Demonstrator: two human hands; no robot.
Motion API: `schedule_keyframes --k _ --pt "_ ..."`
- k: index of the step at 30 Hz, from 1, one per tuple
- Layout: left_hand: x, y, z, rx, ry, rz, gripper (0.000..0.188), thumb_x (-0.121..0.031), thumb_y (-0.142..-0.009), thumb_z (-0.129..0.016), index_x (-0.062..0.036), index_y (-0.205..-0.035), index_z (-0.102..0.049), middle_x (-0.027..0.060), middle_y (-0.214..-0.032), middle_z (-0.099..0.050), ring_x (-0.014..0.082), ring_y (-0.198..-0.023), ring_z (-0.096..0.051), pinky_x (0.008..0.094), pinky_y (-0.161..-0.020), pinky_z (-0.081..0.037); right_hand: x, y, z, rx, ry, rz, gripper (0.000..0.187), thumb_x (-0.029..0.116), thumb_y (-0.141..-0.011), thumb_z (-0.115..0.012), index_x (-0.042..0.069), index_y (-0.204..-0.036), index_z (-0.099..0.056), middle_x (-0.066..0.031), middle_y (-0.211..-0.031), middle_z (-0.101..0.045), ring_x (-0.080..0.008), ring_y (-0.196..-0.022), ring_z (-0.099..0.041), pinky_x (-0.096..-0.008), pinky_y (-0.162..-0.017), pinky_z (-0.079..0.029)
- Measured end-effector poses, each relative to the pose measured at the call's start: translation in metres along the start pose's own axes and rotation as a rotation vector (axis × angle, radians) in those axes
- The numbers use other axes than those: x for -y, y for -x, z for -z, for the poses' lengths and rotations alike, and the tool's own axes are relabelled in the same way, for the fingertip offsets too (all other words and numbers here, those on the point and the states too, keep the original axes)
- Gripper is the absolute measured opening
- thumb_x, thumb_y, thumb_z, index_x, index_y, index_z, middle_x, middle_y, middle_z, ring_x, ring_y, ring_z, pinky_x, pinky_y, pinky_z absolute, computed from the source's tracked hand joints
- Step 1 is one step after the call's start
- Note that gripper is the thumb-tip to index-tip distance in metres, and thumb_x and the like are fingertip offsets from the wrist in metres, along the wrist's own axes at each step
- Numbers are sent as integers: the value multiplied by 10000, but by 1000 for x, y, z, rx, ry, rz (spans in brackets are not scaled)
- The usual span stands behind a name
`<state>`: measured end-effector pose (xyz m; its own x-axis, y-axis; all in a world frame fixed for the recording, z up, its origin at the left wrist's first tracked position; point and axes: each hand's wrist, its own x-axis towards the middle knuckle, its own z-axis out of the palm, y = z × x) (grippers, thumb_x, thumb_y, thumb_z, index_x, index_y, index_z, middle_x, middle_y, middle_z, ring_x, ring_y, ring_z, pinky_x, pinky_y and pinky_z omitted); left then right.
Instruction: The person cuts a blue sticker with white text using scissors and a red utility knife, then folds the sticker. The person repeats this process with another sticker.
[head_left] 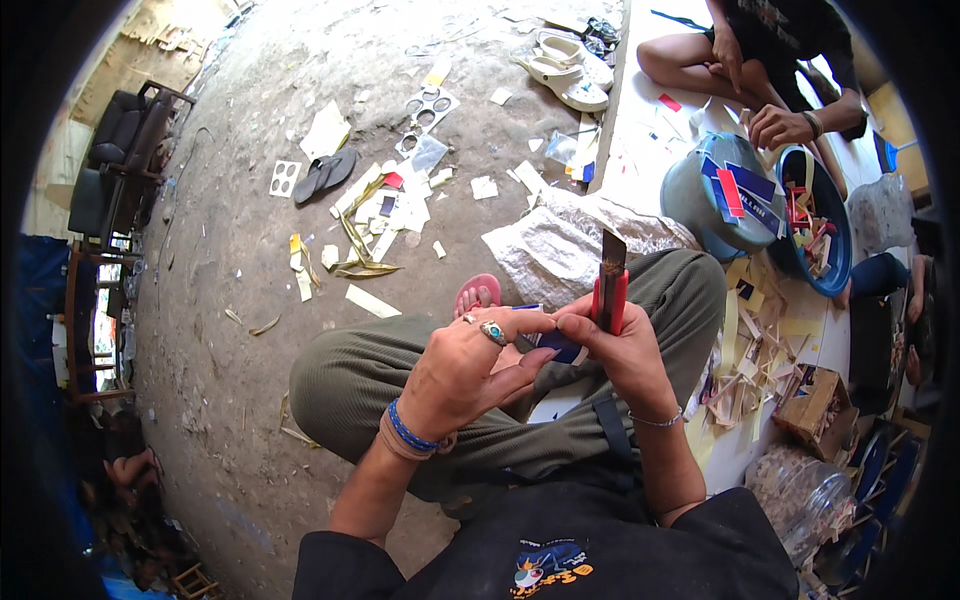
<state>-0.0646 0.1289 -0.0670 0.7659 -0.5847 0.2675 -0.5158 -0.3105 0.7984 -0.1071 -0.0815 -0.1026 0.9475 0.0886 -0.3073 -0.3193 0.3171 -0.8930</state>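
My left hand (468,350), wearing rings and a blue woven bracelet, pinches a small blue-and-white piece of card or sticker (568,350) above my lap. My right hand (625,355) has closed on a red utility knife (611,300), whose broad, dark blade points up and away from me. The right thumb and index finger meet the tip of my left index finger at the piece's upper edge. My fingers cover much of the piece, so its full shape is hidden.
Paper scraps (400,215) and a dark flip-flop (327,176) litter the dirt floor ahead. A white sack (580,235) lies beyond my right knee. Right of it, an upturned bucket (685,195) bears blue and red strips, beside a blue tub (838,268). Another person's hand (780,128) is nearby.
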Motion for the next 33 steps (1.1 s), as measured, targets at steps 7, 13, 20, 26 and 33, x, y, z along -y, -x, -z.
schedule_keyframes --k 7,13,20,26,33 --pt "0 1 -3 0 18 -52 411 -35 -845 -771 -28 -1225 -615 127 -1062 -713 324 -852 -703 396 -744 -557 -7 -6 -1 -87 -136 -10 171 205 -982 -708 48 -1046 -719 26 -892 -698 -38 -733 -609 -223 -658 -497" --pt "-3 1 -5 0 73 23 396 -15 -848 -752 -45 -1223 -626 123 -1068 -714 321 -877 -712 390 -752 -560 -7 -5 2 -61 -230 -162 176 201 -984 -705 46 -1069 -705 3 -926 -701 -24 -745 -610 -188 -625 -480" --pt "-5 0 -1 0 16 62 366 19 -847 -757 -50 -1196 -672 129 -1059 -737 247 -945 -736 341 -807 -564 -2 -2 7 -8 -28 56 284 139 -922 -771 15 -1172 -715 -31 -1076 -712 -67 -883 -645 -223 -774 -509" --pt "-6 2 -1 -4 47 77 330 17 -868 -754 -47 -1184 -681 127 -1063 -735 235 -951 -737 325 -805 -561 -5 -4 12 69 79 97 281 86 -896 -782 -5 -1155 -721 -58 -1116 -705 -111 -953 -656 -261 -833 -536" --pt "-2 5 0 27 139 125 314 30 -896 -731 -23 -1202 -682 117 -1079 -742 179 -971 -737 302 -813 -569 -13 -7 14 85 299 371 273 77 -881 -786 -6 -1135 -731 -96 -1070 -702 -140 -962 -658 -290 -821 -547"
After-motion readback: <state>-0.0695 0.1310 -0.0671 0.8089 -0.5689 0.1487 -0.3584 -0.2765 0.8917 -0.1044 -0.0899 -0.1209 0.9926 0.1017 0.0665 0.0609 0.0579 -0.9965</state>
